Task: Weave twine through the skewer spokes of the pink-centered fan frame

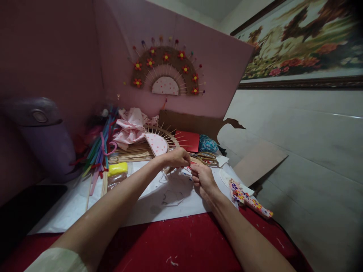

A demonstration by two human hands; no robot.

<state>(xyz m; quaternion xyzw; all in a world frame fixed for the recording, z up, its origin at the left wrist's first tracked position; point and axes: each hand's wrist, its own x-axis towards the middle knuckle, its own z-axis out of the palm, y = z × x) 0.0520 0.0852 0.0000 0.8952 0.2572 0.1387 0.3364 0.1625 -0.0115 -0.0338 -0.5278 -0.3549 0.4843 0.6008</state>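
My left hand [178, 157] and my right hand [203, 178] meet over the white paper [159, 198], fingers closed in a pinch. Between their fingertips shows a small red piece [193, 164], too small to tell its kind. Just behind my left hand lies a half-ring cardboard frame [173, 139] with thin sticks fanning out from a half-round panel [157, 144] of pink dotted cloth. My left hand hides part of this frame. Beyond my right hand rest scissors [208, 158] with gold-coloured handles.
Pipe cleaners [99, 151], crumpled pink cloth [130, 126], a yellow packet [117, 169] and a purple tumbler [47, 136] stand left. Behind are a red card [188, 140] and blue yarn [208, 143]. A flowered half-ring [167, 56] hangs on the pink board. Patterned cloth [249, 198] lies right.
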